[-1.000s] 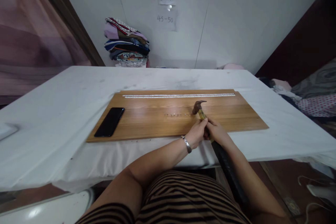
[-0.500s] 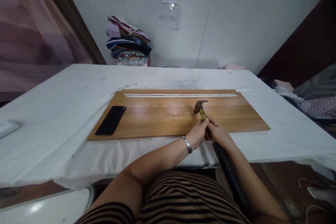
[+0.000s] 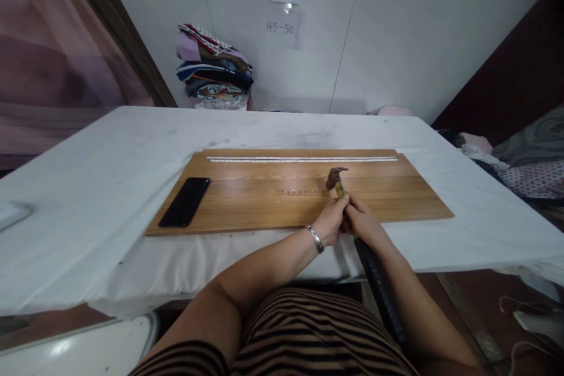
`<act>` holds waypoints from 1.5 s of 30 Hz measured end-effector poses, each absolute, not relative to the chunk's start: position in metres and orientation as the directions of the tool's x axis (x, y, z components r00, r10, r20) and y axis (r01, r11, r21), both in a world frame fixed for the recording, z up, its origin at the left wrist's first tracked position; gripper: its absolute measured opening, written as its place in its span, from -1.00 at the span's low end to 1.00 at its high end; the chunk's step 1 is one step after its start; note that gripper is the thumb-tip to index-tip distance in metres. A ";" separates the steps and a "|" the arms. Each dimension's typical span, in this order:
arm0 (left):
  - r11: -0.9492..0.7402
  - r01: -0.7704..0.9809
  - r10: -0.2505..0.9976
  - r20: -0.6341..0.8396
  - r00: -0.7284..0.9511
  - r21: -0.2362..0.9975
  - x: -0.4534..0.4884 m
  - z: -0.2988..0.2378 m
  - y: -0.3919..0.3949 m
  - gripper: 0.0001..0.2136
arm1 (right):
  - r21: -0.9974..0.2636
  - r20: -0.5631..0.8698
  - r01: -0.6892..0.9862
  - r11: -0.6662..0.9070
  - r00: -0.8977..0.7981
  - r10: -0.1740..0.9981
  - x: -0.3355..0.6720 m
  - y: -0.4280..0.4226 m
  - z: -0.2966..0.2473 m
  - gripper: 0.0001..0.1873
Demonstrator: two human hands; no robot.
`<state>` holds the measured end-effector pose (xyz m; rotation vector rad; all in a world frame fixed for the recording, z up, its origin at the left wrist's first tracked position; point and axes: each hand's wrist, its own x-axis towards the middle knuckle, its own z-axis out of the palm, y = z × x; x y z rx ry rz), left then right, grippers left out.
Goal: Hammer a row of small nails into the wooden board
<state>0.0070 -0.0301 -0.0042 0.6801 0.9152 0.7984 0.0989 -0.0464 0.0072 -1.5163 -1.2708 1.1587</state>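
Observation:
A claw hammer (image 3: 337,179) with a rusty head, a yellow neck and a long black grip is held over the front right part of a wooden board (image 3: 247,182). My right hand (image 3: 365,222) is closed round its handle. My left hand (image 3: 333,218), with a silver bracelet at the wrist, is closed against the same handle below the head; its inner fingers are partly hidden. A row of small nails (image 3: 294,191) stands along the middle of the board and runs up to the hammer head.
On the board's left lies a black phone (image 3: 185,202). Two white measuring strips (image 3: 304,158) run along its back edge. The board rests on a white-covered table (image 3: 88,188) with several dark specks in front. Folded clothes (image 3: 215,70) are stacked against the wall.
Both hands and the hammer have barely shifted. The hammer head sits very slightly higher and further right, and the camera view has moved a little.

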 end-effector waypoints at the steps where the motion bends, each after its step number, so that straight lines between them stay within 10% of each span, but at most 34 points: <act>1: 0.545 -0.299 0.820 -0.424 0.385 0.783 0.007 -0.004 -0.029 -0.67 | -0.962 -0.145 0.222 -0.157 0.069 0.987 0.099 -0.047 0.007 -0.76; 45: 0.548 -0.215 0.824 -0.477 0.307 0.809 0.020 0.007 -0.020 -0.74 | -0.960 -0.212 0.192 -0.202 -0.030 0.977 0.105 -0.051 0.014 -0.60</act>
